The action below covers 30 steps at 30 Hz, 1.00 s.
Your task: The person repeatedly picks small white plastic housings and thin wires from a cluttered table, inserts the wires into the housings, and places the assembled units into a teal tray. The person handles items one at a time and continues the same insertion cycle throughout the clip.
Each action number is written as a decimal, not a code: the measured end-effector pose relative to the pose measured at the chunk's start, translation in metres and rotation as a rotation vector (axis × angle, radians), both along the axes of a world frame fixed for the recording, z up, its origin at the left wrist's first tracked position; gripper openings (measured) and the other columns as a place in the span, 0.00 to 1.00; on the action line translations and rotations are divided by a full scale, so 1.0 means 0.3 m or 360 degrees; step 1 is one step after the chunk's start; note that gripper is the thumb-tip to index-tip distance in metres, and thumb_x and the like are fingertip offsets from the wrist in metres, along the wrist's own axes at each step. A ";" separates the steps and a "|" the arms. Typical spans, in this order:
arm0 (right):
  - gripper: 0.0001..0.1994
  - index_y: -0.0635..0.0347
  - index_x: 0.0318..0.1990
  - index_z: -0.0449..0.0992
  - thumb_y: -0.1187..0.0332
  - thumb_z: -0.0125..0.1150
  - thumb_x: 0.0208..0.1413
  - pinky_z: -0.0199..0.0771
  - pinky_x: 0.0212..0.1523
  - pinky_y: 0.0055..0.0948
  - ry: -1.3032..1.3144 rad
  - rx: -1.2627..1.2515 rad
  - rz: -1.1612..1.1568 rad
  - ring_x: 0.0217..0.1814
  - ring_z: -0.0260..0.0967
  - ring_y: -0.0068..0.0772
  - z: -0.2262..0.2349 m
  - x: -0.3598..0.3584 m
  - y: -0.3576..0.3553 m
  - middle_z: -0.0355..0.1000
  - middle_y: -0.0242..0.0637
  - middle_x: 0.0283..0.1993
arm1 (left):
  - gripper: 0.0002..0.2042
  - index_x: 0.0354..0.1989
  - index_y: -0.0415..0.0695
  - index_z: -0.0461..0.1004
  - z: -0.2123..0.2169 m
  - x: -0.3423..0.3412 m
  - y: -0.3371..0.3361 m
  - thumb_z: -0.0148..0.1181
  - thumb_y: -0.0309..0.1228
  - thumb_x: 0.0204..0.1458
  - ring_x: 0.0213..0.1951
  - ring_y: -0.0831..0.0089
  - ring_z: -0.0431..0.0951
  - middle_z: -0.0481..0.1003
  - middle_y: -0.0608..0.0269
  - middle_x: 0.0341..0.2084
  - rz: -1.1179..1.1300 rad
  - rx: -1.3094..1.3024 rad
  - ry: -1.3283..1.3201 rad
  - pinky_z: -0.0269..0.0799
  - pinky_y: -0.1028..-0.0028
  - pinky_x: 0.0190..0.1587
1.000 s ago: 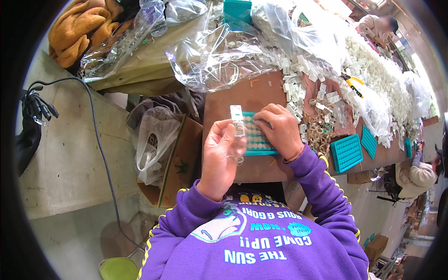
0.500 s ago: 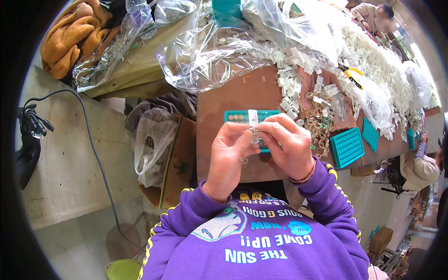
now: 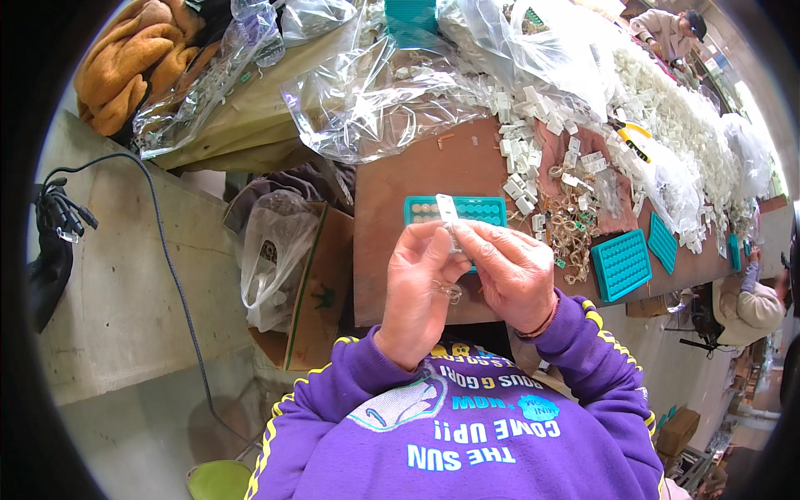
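Note:
A small white plastic housing (image 3: 447,207) stands tilted between my hands over the table. My left hand (image 3: 413,293) pinches its lower part between thumb and fingers. My right hand (image 3: 518,275) closes on the same part from the right, its fingertips meeting those of the left. A small coil of thin clear wire (image 3: 450,292) hangs just below the left fingers; where it joins the housing is hidden by them. Behind and below the hands lies a teal tray with round pockets (image 3: 487,205), some at its left filled with pale round pieces.
White plastic housings (image 3: 521,179) are heaped to the right, beside coiled wires (image 3: 571,229). Two more teal trays (image 3: 621,264) lie further right, with yellow-handled pliers (image 3: 635,137) behind. Clear plastic film (image 3: 367,117) covers the back. A cardboard box (image 3: 321,292) stands left. Other people (image 3: 667,33) work at the far right.
The white housing has gone from upright to leaning left at its top. My right fingers have shifted slightly left and closer over it, and the wire coil shows more plainly.

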State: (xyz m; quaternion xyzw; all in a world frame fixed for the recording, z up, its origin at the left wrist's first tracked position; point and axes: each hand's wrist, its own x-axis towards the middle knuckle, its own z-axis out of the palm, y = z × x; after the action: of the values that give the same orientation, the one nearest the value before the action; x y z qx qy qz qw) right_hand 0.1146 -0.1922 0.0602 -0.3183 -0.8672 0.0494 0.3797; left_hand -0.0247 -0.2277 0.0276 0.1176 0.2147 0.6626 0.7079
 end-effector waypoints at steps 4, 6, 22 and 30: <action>0.21 0.63 0.49 0.77 0.81 0.60 0.43 0.80 0.42 0.32 0.0131 -0.0108 -0.0020 0.43 0.78 0.40 -0.028 -0.002 -0.018 0.77 0.42 0.45 | 0.07 0.45 0.43 0.71 -0.001 0.009 -0.006 0.57 0.30 0.61 0.36 0.79 0.76 0.77 0.64 0.38 0.0055 0.0054 0.0291 0.74 0.76 0.42; 0.20 0.64 0.49 0.77 0.81 0.60 0.44 0.79 0.43 0.32 0.0211 -0.0119 -0.0073 0.43 0.78 0.42 -0.034 -0.016 -0.032 0.77 0.43 0.46 | 0.07 0.45 0.42 0.71 0.000 0.007 -0.004 0.57 0.30 0.61 0.36 0.79 0.76 0.77 0.63 0.38 0.0085 0.0087 0.0372 0.74 0.76 0.41; 0.12 0.61 0.39 0.81 0.81 0.63 0.45 0.76 0.33 0.29 0.0564 -0.0070 -0.0115 0.34 0.75 0.38 -0.008 0.023 0.006 0.77 0.40 0.36 | 0.11 0.51 0.42 0.70 0.063 0.000 0.013 0.52 0.32 0.64 0.37 0.79 0.75 0.75 0.67 0.38 -0.0520 -0.0111 -0.0107 0.72 0.77 0.42; 0.07 0.63 0.36 0.81 0.79 0.63 0.49 0.76 0.33 0.29 0.0845 -0.0697 -0.0267 0.33 0.76 0.34 0.015 0.033 -0.010 0.77 0.38 0.31 | 0.09 0.47 0.42 0.73 0.070 0.035 -0.008 0.54 0.32 0.63 0.41 0.80 0.74 0.75 0.67 0.40 -0.0123 0.0275 0.0739 0.71 0.76 0.45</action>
State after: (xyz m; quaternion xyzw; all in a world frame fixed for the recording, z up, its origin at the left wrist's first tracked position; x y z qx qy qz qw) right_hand 0.1245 -0.1952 0.0647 -0.4383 -0.6779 0.2837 0.5175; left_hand -0.0141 -0.2302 0.0487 0.3347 0.3094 0.6060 0.6519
